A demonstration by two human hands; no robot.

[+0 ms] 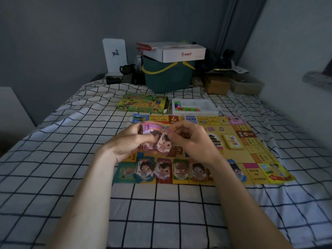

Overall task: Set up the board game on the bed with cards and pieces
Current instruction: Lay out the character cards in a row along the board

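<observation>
A yellow game board [239,159] lies flat on the checked bed sheet. Above its middle my left hand [129,141] grips a fanned stack of pink and purple play-money cards [152,130]. My right hand [194,141] pinches one card with a cartoon face [164,144] at the front of that stack. Several piles of play money [163,170] lie in a row along the board's near edge. A small yellow card deck [232,141] sits on the board's right side. The green game box [143,105] and a white tray of coloured pieces [194,106] rest beyond the board's far edge.
At the head of the bed stand a dark green basket [167,78] with a white carton [177,51] on top, a white stand [115,56], a dark jug [127,70] and brown boxes [217,85]. A wall runs along the right side.
</observation>
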